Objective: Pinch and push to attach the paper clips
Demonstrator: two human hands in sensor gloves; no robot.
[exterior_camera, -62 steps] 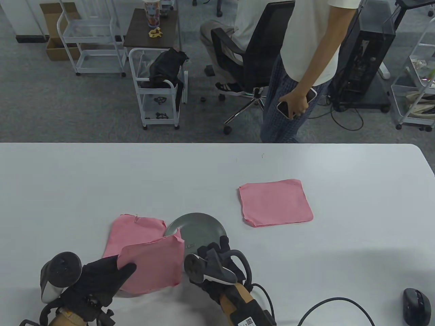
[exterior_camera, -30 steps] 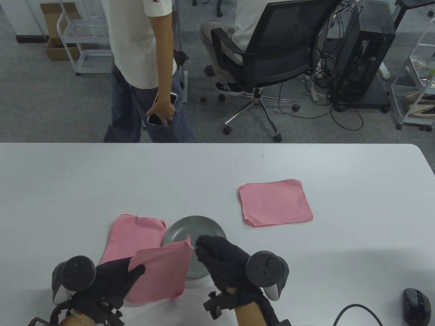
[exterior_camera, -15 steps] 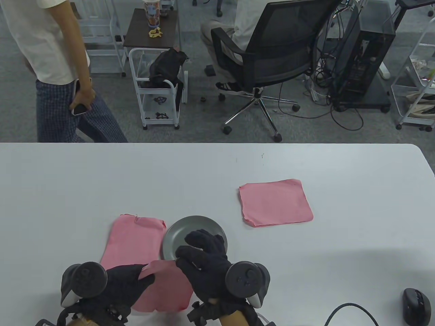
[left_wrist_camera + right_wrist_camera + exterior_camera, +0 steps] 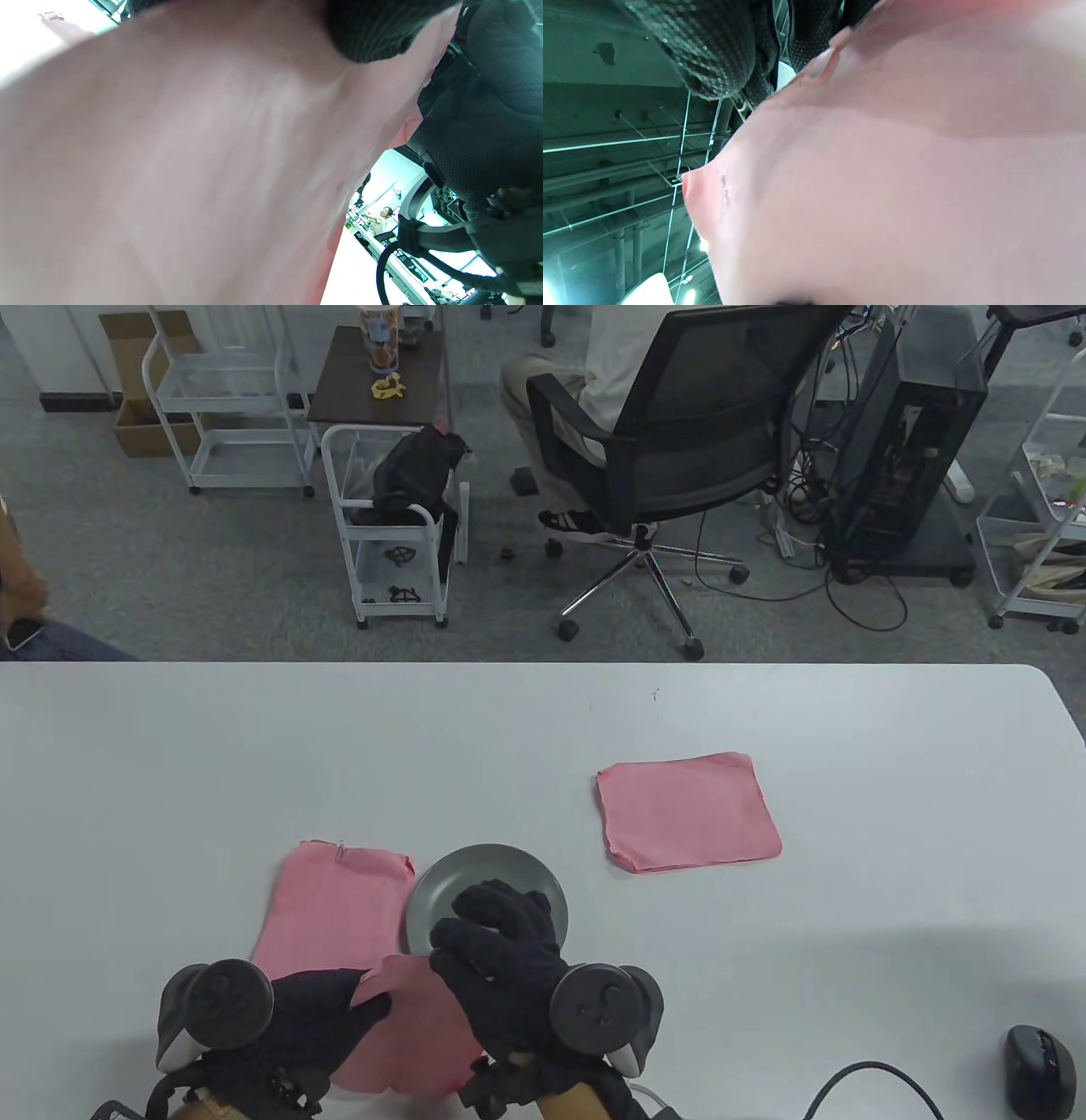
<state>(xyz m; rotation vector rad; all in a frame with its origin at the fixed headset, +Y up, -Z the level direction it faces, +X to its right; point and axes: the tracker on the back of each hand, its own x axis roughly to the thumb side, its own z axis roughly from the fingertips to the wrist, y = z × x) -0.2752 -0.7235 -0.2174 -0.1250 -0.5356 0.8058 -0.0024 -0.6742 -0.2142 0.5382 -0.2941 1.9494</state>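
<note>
I am holding a pink cloth (image 4: 416,1027) off the table (image 4: 543,746) at its near edge. My left hand (image 4: 297,1027) is pinching the cloth's left edge, thumb on top. My right hand (image 4: 501,967) is curling its fingers over the cloth's upper right edge; whether a clip is sitting between those fingers I cannot tell. A grey plate (image 4: 441,899) is lying just beyond my right hand. A second cloth (image 4: 327,903), carrying a clip (image 4: 341,848) at its far edge, is lying left of the plate. A third cloth (image 4: 687,810) is lying well apart to the right.
</note>
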